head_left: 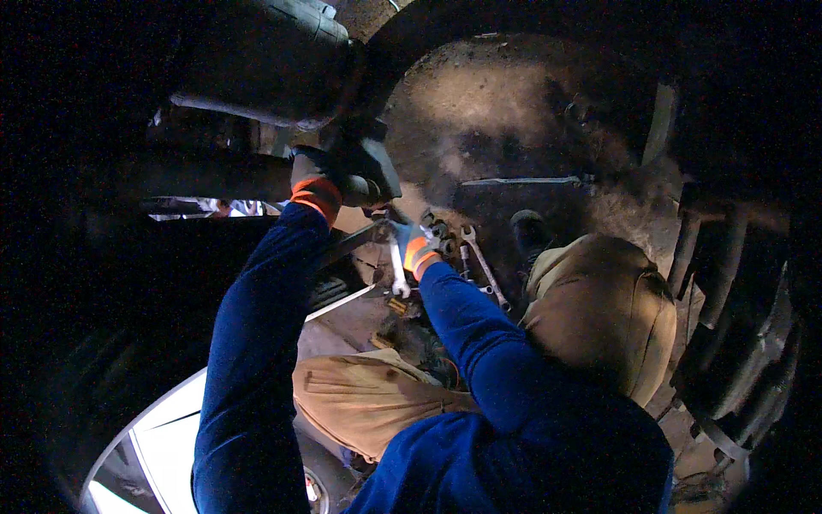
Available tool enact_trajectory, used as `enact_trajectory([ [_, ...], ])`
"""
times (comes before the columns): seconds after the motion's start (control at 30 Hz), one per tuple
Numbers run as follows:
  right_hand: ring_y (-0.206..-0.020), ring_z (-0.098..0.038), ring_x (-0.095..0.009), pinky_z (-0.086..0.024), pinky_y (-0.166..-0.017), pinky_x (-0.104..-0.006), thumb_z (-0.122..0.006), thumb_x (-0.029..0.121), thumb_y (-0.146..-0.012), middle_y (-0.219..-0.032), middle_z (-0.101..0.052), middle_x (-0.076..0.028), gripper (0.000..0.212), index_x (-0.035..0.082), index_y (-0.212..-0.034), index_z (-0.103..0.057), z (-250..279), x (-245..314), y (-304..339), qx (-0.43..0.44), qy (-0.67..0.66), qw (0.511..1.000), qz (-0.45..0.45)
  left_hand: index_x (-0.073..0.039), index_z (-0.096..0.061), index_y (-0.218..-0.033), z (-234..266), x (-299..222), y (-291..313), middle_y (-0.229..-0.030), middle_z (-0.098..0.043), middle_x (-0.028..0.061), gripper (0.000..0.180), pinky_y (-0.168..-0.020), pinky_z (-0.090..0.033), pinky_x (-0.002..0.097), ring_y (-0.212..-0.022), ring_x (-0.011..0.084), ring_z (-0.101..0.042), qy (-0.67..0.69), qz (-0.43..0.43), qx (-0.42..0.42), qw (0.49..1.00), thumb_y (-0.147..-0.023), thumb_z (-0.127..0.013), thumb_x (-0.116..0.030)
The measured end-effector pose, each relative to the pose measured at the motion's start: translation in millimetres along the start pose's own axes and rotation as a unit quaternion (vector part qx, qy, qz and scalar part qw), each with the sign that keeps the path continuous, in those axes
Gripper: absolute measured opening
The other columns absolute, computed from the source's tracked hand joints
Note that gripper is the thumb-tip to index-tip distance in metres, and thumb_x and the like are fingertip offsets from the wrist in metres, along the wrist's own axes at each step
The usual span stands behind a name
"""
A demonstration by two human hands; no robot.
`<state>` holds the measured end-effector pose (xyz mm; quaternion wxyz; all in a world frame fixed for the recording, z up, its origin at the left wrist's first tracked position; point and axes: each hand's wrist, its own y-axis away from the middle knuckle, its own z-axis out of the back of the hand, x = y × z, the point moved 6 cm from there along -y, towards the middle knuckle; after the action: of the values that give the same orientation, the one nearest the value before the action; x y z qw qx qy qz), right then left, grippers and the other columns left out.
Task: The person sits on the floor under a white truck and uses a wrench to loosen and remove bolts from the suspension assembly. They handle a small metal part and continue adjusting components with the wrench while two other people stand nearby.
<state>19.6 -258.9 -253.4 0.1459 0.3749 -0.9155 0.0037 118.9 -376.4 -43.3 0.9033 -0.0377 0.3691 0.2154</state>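
In a dark work glove with an orange cuff, my left hand reaches up to a dark metal part under the vehicle. Its fingers are lost in shadow against that part. Lower and to the right, my right hand, in a grey glove with an orange cuff, is closed at the upper end of a silver wrench. The open jaw of this wrench points down toward me. Motion blurs the fingertips. Close beside the right hand lie several dark sockets and another wrench on the ground.
A long metal bar lies on the dirt floor ahead. To the left runs a thick dark shaft, below a large rounded housing. Dark ribbed metal parts stand at the right. My bent knees frame the tools.
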Motion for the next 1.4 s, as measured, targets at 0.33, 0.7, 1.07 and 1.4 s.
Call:
enact_trajectory([
  [0.33,-0.099,-0.054,-0.013,-0.042,-0.085,-0.0269,-0.055,0.008,-0.085,-0.118,-0.056,0.0,0.045,0.007,-0.129,-0.045,57,17,-20,0.004,0.153,0.988,0.026,-0.007,-0.059,-0.108,-38,-153,60,-0.106,-0.062,0.0128,0.031,-0.082,-0.044,0.0365,-0.094,0.0302,-0.058,-0.28,-0.259,-0.018,0.924,-0.083,-0.053,-0.025],
  [0.7,-0.06,-0.06,-0.015,-0.042,-0.047,-0.0259,-0.056,0.017,-0.087,-0.079,-0.062,-0.002,0.026,0.008,-0.111,-0.059,8,96,-13,0.042,0.366,0.898,-0.239,-0.01,-0.057,-0.111,-20,-92,52,-0.112,-0.059,0.0137,0.035,-0.084,-0.043,0.0378,-0.099,0.0331,-0.054,-0.42,-0.192,-0.044,0.886,-0.079,-0.055,-0.024],
  [1.07,-0.053,-0.057,-0.013,-0.042,-0.046,-0.0268,-0.055,0.024,-0.087,-0.073,-0.067,-0.008,0.022,0.007,-0.098,-0.064,5,117,-15,0.02,0.481,0.853,-0.201,-0.006,-0.054,-0.114,-28,-117,58,-0.115,-0.057,0.0119,0.037,-0.087,-0.041,0.0365,-0.101,0.0291,-0.054,-0.296,-0.189,0.006,0.936,-0.081,-0.056,-0.022],
  [1.4,-0.078,-0.065,-0.032,-0.049,-0.062,-0.0407,-0.059,0.024,-0.078,-0.086,-0.065,-0.018,0.024,0.004,-0.092,-0.064,29,101,-31,-0.016,0.588,0.791,-0.167,-0.01,-0.051,-0.12,-35,-93,45,-0.123,-0.053,0.0117,0.044,-0.092,-0.039,0.0354,-0.112,0.0271,-0.05,-0.393,-0.137,0.026,0.909,-0.083,-0.055,-0.034],
])
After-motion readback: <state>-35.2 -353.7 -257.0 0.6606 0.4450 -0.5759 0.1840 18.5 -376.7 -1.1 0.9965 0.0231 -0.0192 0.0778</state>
